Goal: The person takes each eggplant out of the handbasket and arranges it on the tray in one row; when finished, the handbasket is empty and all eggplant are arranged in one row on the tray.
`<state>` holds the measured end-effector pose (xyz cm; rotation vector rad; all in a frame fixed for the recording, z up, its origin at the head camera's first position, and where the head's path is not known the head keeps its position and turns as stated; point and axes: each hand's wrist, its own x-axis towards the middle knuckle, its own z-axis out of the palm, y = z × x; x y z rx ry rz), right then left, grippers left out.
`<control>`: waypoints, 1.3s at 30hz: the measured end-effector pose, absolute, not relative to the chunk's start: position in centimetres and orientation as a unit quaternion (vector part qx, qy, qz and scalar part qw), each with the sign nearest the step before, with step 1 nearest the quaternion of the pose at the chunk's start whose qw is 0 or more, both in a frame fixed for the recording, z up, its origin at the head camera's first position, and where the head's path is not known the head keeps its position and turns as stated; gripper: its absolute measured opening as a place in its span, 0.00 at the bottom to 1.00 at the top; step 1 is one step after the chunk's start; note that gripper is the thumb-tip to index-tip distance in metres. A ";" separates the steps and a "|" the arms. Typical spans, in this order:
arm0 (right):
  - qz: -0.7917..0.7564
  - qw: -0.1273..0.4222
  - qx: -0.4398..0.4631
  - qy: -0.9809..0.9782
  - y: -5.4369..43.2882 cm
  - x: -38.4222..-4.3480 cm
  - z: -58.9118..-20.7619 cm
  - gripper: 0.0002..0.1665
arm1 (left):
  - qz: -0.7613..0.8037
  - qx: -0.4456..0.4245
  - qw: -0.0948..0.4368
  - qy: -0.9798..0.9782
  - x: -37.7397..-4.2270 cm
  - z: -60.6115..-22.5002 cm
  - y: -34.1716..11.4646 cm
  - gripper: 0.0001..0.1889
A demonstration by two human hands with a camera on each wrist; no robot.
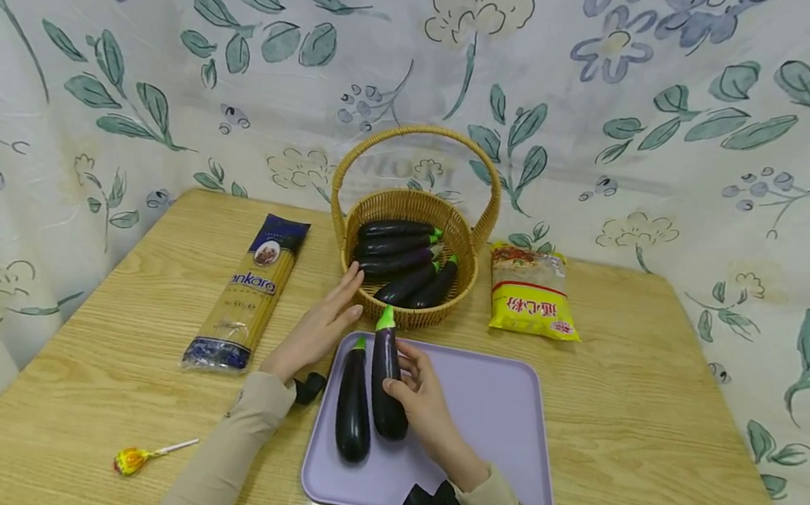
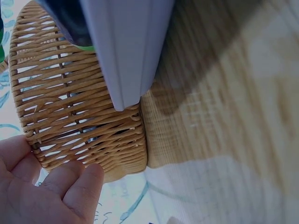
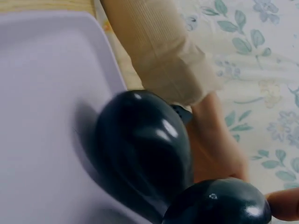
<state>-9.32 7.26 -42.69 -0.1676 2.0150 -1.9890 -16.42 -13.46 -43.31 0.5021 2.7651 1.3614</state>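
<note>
My right hand (image 1: 425, 401) holds a dark purple eggplant (image 1: 387, 388) with a green stem end, thumb on top and fingers along its right side. The eggplant is over the lilac tray (image 1: 482, 428), its stem toward the basket. Left of it, a second eggplant (image 1: 354, 409) lies on the tray. In the right wrist view the rounded ends of the held eggplant (image 3: 219, 205) and the other eggplant (image 3: 145, 144) show. My left hand (image 1: 317, 326) touches the left front of a wicker basket (image 1: 416, 318), fingers fairly straight; in the left wrist view its fingertips are against the weave (image 2: 70, 112).
Several eggplants (image 1: 394, 247) lie inside the basket, whose tall handle (image 1: 422, 129) arches above. A spaghetti pack (image 1: 246, 293) lies on the left, a yellow food packet (image 1: 531, 292) on the right. A lollipop (image 1: 132, 461) is at the front left of the wooden table (image 1: 653, 447).
</note>
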 end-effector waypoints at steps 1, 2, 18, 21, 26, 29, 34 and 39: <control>-0.693 0.153 -0.058 0.702 7.2 -9.2 -42.8 0.36 | 0.436 0.162 0.009 0.885 -16.4 -43.3 -13.5 0.31; -0.693 0.153 -0.057 0.702 7.2 -9.1 -43.0 0.36 | 0.435 0.163 0.009 0.886 -16.4 -43.4 -13.5 0.31; -0.720 0.117 -0.038 0.683 5.8 -7.6 -44.4 0.38 | 0.431 0.167 0.012 0.886 -16.6 -43.5 -13.6 0.32; -0.735 0.111 -0.036 0.668 5.6 -7.5 -44.4 0.39 | 0.432 0.167 0.012 0.886 -16.6 -43.6 -13.7 0.32; -0.739 0.105 -0.040 0.665 5.4 -7.4 -44.3 0.40 | 0.436 0.168 0.014 0.884 -16.7 -43.6 -13.7 0.32; -0.726 0.103 -0.046 0.678 5.5 -7.4 -44.3 0.39 | 0.437 0.167 0.015 0.884 -16.7 -43.6 -13.7 0.32; -0.715 0.098 -0.044 0.691 5.8 -7.7 -44.3 0.36 | 0.437 0.166 0.016 0.884 -16.7 -43.5 -13.6 0.32; -0.713 0.088 -0.034 0.695 6.3 -8.0 -44.1 0.34 | 0.437 0.164 0.018 0.884 -16.6 -43.5 -13.6 0.32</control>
